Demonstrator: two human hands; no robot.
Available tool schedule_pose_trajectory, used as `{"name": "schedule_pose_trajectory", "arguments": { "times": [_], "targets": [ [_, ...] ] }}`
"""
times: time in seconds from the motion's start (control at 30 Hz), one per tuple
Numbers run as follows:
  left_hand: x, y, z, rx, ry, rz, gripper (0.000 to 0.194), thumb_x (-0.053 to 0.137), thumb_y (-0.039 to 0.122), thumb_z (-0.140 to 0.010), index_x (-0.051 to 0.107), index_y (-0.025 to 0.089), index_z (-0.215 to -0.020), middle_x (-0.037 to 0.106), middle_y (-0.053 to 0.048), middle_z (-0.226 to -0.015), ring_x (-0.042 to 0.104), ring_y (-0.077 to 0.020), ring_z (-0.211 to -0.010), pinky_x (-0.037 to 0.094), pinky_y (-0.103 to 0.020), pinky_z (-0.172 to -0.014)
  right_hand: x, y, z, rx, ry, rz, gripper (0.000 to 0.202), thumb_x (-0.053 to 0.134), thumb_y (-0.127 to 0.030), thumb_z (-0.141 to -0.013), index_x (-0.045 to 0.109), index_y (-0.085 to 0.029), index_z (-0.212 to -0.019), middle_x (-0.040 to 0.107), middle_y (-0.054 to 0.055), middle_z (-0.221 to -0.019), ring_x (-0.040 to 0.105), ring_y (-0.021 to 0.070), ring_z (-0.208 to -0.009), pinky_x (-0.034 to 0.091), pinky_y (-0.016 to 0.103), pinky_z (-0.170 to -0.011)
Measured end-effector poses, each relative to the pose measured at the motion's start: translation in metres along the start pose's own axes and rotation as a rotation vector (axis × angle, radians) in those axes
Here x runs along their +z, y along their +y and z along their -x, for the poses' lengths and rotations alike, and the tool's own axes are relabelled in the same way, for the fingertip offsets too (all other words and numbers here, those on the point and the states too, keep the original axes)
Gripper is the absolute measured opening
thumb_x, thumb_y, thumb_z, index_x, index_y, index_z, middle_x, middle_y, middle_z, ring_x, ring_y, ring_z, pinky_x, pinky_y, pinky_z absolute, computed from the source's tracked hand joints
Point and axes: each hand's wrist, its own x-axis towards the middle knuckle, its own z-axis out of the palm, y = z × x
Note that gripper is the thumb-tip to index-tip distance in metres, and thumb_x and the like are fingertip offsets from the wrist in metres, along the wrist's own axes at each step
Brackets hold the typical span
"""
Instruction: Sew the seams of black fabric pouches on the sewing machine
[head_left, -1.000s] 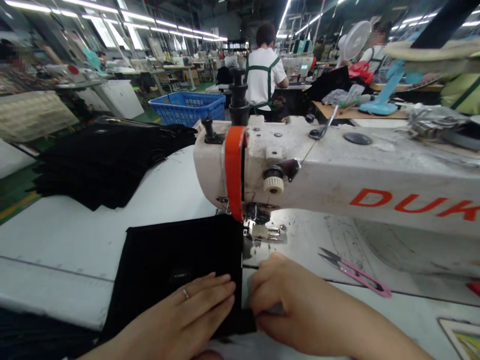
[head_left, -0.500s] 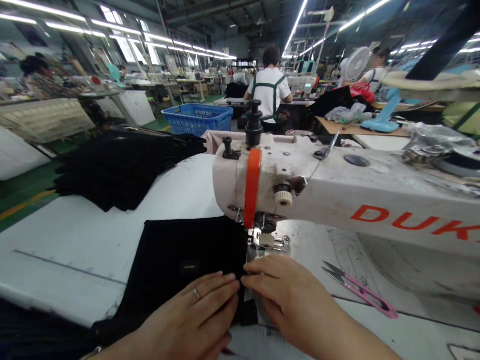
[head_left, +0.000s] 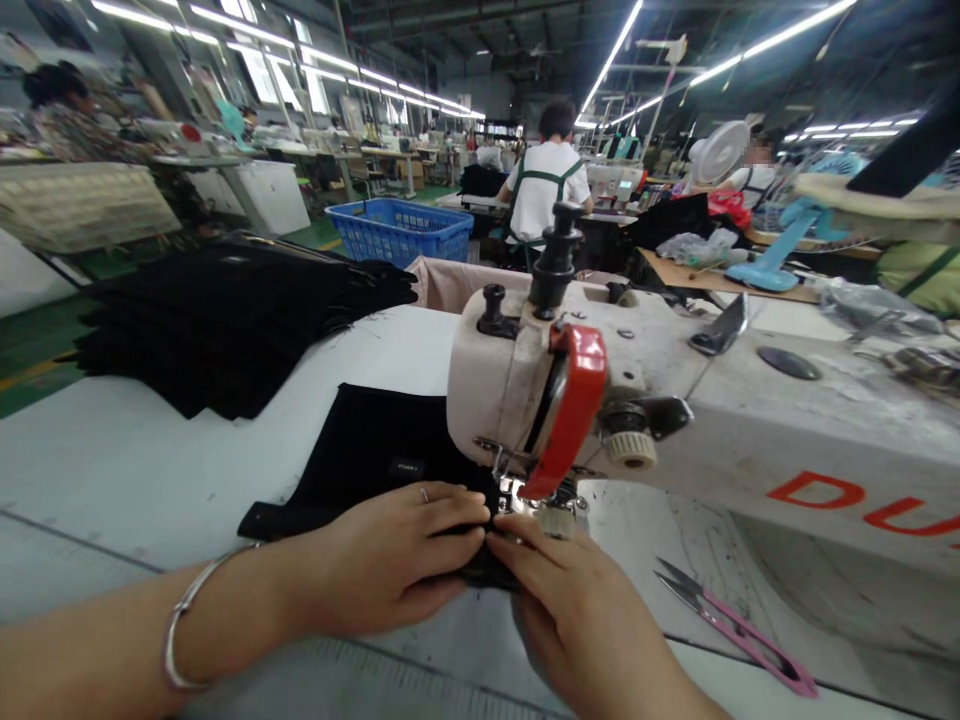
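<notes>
A black fabric piece (head_left: 375, 440) with a small label lies on the white table, its right edge at the needle area of the sewing machine (head_left: 517, 370). My left hand (head_left: 405, 550), wearing a ring and a bracelet, presses on the fabric's lower right part with its fingers together. Beside it, my right hand (head_left: 566, 590) has its fingertips on the same edge, just below the presser foot. The fingertips of both hands nearly touch, and part of the fabric is hidden under them.
Pink-handled thread snips (head_left: 739, 625) lie right of my right hand. A stack of black fabric (head_left: 225, 320) sits at the table's left. Beyond are a blue basket (head_left: 401, 230), a pink fabric-lined bin (head_left: 442, 285) and a person in a white shirt (head_left: 551, 185).
The black fabric has moved away from me past the needle, and its near end now lies closer to the foot. Both hands have moved forward with it. The camera view has shifted.
</notes>
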Motion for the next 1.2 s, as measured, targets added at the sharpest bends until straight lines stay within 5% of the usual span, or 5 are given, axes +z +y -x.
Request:
{"name": "schedule_pose_trajectory", "arguments": {
  "times": [0.37, 0.67, 0.8, 1.0, 1.2],
  "targets": [
    [0.008, -0.025, -0.011, -0.015, 0.033, -0.053, 0.027, 0.047, 0.029, -0.104, 0.064, 0.013, -0.118, 0.069, -0.011, -0.119, 0.058, -0.0232, -0.121, 0.045, -0.038, -0.109, 0.009, 0.005, -0.003, 0.147, 0.003, 0.086, 0.049, 0.043, -0.004, -0.086, 0.059, -0.014, -0.131, 0.065, 0.014, -0.112, 0.063, 0.0303, -0.099, 0.058, 0.048, -0.082],
    [0.011, -0.047, 0.004, -0.070, 0.079, 0.083, 0.020, 0.051, 0.021, -0.102, 0.068, 0.019, -0.112, 0.073, -0.005, -0.113, 0.066, -0.0171, -0.109, 0.052, -0.032, -0.098, -0.011, 0.011, -0.004, 0.174, 0.173, 0.224, 0.012, 0.051, -0.016, -0.096, 0.060, -0.018, -0.088, 0.061, 0.008, -0.086, 0.054, 0.0267, -0.084, 0.046, 0.042, -0.074],
    [0.011, -0.036, -0.001, -0.095, 0.128, 0.130, 0.017, 0.054, 0.019, -0.100, 0.070, 0.019, -0.106, 0.075, -0.004, -0.107, 0.068, -0.0167, -0.100, 0.053, -0.031, -0.095, -0.010, 0.011, -0.004, 0.231, 0.137, 0.296, 0.024, 0.057, -0.025, -0.096, 0.057, -0.020, -0.072, 0.057, 0.005, -0.070, 0.052, 0.0260, -0.074, 0.045, 0.040, -0.067],
    [0.013, -0.004, -0.014, -0.155, 0.157, 0.081, 0.021, 0.048, 0.011, -0.099, 0.069, 0.015, -0.095, 0.073, -0.006, -0.101, 0.067, -0.0175, -0.091, 0.052, -0.031, -0.091, 0.003, 0.008, -0.005, 0.009, 0.152, 0.042, 0.019, 0.057, -0.011, -0.095, 0.068, -0.020, -0.106, 0.071, 0.006, -0.102, 0.061, 0.0238, -0.095, 0.052, 0.039, -0.084],
    [0.019, -0.009, -0.016, -0.131, 0.171, 0.058, 0.019, 0.049, 0.013, -0.099, 0.067, 0.016, -0.093, 0.072, -0.004, -0.094, 0.066, -0.0177, -0.088, 0.052, -0.030, -0.088, 0.008, 0.013, -0.007, -0.008, 0.183, 0.052, 0.021, 0.058, -0.008, -0.093, 0.073, -0.020, -0.101, 0.074, 0.007, -0.100, 0.066, 0.0232, -0.091, 0.056, 0.037, -0.079]
  ]
}}
